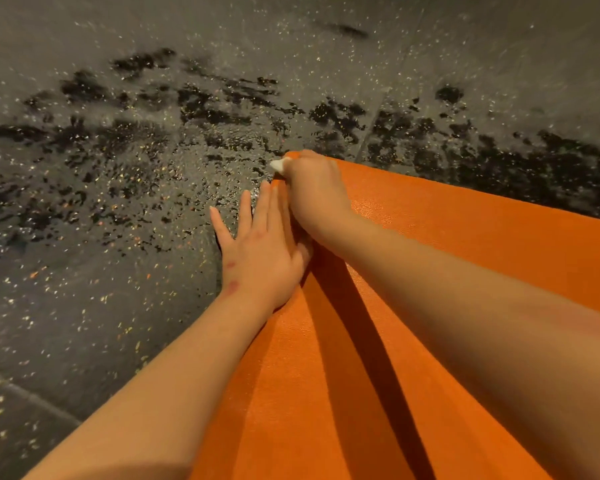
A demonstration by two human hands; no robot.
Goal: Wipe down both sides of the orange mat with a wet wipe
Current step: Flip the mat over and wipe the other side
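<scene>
Nearest, both forearms reach out over the orange mat [326,393], which spreads away to a far corner; its long axis can't be told. The left hand [264,251] presses flat, fingers straight, on the mat's left edge, partly over the speckled floor [84,202]. Just beyond, the right hand [312,192] curls round the wet wipe [277,165] at that corner, best placed to wipe back nearward.

open speckled floor [118,202] left, orange mat [465,237] surface right
</scene>
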